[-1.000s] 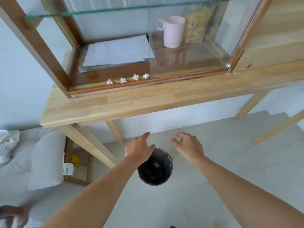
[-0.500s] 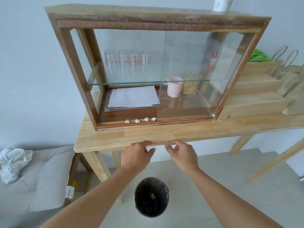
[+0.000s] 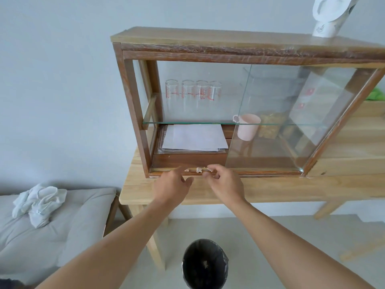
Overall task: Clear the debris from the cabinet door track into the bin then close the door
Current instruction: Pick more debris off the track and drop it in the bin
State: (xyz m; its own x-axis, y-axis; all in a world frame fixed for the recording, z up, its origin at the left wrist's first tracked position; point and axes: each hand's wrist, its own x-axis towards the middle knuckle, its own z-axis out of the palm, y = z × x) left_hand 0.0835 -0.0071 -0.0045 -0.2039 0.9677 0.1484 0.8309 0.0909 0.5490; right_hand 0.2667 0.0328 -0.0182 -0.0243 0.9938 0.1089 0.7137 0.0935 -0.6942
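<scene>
Small crumpled paper bits (image 3: 199,170) lie in the bottom door track (image 3: 260,173) of the wooden glass cabinet (image 3: 133,101). The sliding glass door (image 3: 291,122) stands over the right half, leaving the left half uncovered. My left hand (image 3: 173,185) is at the track's left end, fingers apart, forefinger touching the rail. My right hand (image 3: 226,182) has thumb and forefinger on either side of the rightmost bit (image 3: 209,169); whether they grip it is unclear. A black-lined bin (image 3: 187,254) stands on the floor below, between my forearms, with one scrap inside.
The cabinet sits on a light wooden table (image 3: 270,190). Inside are measuring glasses (image 3: 193,90), a paper stack (image 3: 195,137) and a pink mug (image 3: 248,127). A grey cushioned seat (image 3: 52,226) with white cloth (image 3: 39,202) is at the left. A white object (image 3: 327,15) stands on top.
Both hands rose from above the bin to the table edge, then onto the track at the paper bits. The view tilted upward, showing the whole cabinet.
</scene>
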